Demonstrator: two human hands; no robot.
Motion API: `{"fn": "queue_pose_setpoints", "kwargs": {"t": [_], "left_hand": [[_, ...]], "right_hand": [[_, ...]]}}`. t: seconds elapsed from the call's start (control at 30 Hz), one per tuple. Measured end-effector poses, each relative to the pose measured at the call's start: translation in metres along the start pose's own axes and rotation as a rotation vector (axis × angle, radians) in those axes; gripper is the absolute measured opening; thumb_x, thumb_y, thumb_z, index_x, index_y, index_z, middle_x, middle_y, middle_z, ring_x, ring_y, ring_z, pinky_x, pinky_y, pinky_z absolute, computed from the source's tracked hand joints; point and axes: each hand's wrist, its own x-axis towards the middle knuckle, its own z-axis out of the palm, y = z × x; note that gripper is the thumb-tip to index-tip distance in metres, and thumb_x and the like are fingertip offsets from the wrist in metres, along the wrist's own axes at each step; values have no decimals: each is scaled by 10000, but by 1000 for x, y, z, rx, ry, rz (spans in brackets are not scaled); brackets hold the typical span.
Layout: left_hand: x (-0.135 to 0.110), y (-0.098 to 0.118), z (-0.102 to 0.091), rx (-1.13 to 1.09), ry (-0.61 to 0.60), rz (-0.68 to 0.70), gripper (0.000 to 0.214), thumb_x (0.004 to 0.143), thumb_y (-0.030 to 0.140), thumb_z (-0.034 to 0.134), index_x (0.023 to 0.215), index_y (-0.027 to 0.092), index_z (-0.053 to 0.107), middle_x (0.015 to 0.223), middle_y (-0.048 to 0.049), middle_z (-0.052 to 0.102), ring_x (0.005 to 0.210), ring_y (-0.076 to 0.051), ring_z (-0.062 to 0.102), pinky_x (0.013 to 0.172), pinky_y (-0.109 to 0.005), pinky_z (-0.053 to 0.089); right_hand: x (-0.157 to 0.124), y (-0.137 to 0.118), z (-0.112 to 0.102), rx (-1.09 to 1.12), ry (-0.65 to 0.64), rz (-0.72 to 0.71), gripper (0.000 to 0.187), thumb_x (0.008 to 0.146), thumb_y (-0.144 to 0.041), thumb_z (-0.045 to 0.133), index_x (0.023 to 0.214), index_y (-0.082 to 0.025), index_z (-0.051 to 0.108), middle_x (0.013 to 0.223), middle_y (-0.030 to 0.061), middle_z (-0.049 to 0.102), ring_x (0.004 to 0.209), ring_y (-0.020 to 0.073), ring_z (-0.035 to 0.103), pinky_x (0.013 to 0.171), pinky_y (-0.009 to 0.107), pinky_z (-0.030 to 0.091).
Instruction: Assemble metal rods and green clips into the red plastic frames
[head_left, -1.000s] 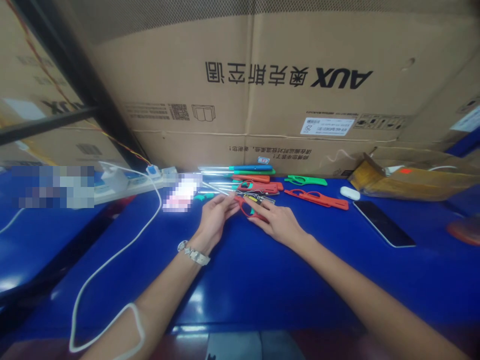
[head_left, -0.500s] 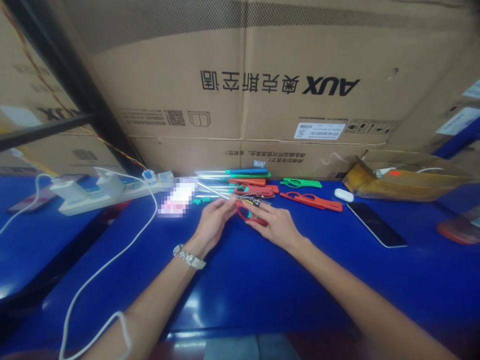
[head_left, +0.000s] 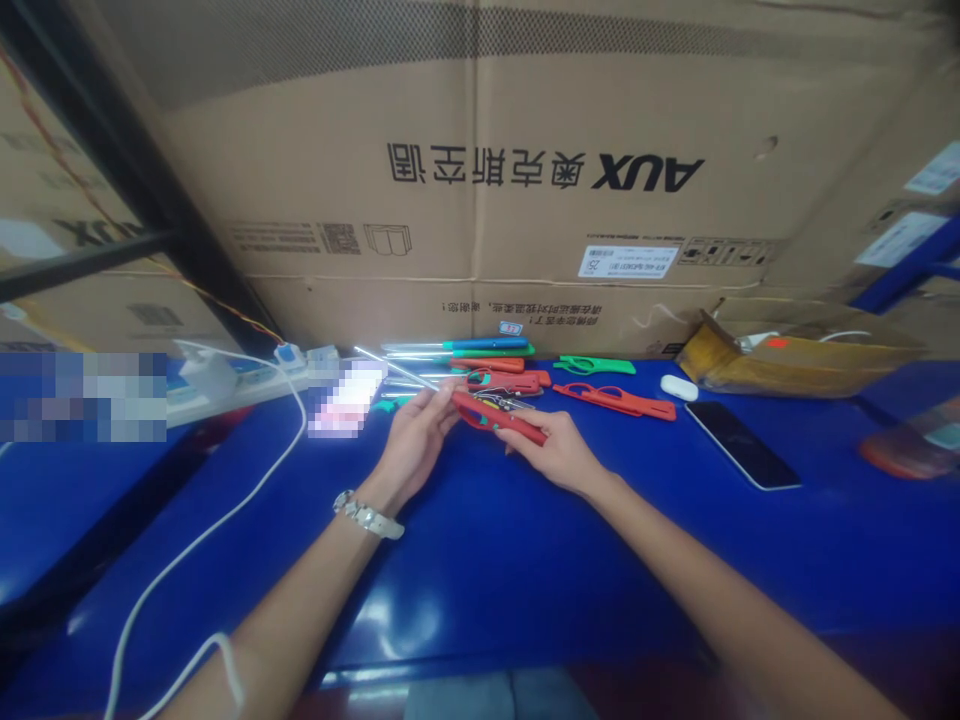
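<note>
Both of my hands hold one tool just above the blue table (head_left: 525, 560). It is a red plastic handle (head_left: 499, 419) with a thin metal rod (head_left: 394, 369) running up and to the left. My right hand (head_left: 555, 452) grips the handle's right end. My left hand (head_left: 412, 440), with a silver watch on its wrist, pinches the part where the rod meets the handle. Right behind my hands lies a pile of similar red and green handles (head_left: 510, 381) and blue and green tools with metal rods (head_left: 457, 347).
A big cardboard box (head_left: 480, 180) stands as a wall behind the table. A red handle (head_left: 615, 400), a green handle (head_left: 596, 365), a white earbud case (head_left: 679, 387), a phone (head_left: 742, 444) and an open brown carton (head_left: 802, 350) lie at the right. A power strip (head_left: 247, 375) with a white cable (head_left: 217, 520) is at the left.
My hands have lifted the red handle off the table and turned it, so its metal rod now points up and to the left. The camera has shifted slightly.
</note>
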Motion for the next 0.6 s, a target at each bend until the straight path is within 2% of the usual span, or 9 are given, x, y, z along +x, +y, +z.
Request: {"fn": "queue_pose_setpoints", "kwargs": {"t": [0.13, 0.23, 0.37, 0.5, 0.6], "left_hand": [[-4, -2, 4, 18, -66, -52, 348, 771, 394, 787, 1012, 147, 746, 1075, -109, 755, 1031, -221, 694, 926, -329, 523], [-5, -1, 7, 32, -32, 12, 300, 736, 358, 821, 918, 130, 749, 1009, -113, 767, 1009, -236, 702, 934, -349, 522], [-4, 3, 6, 21, -24, 55, 278, 727, 326, 830, 905, 130, 744, 979, -106, 768, 1022, -240, 697, 970, -368, 504], [-4, 3, 5, -11, -43, 45, 222, 771, 302, 796, 914, 147, 730, 963, -79, 758, 996, -206, 692, 965, -330, 494], [-5, -1, 7, -29, -78, 27, 242, 807, 355, 756, 942, 160, 705, 950, -52, 734, 955, -181, 680, 893, -291, 507]], "right_hand": [[0, -3, 2, 60, 26, -12, 274, 919, -415, 597, 960, -178, 727, 823, 26, 749, 705, 158, 663, 712, 268, 497], [1, -4, 4, 53, 7, -14, 282, 926, -417, 580, 948, -177, 728, 861, 35, 749, 697, 153, 656, 698, 268, 496], [1, -4, 6, 51, 19, -1, 303, 922, -409, 582, 1065, -177, 714, 879, 39, 748, 712, 155, 666, 701, 270, 505], [3, -3, 5, 48, 84, 53, 319, 886, -448, 632, 1026, -175, 719, 761, 16, 723, 662, 155, 643, 679, 268, 492], [2, -3, 6, 2, 55, 5, 310, 923, -439, 579, 1056, -186, 698, 821, 15, 710, 683, 148, 620, 683, 264, 472]]}}
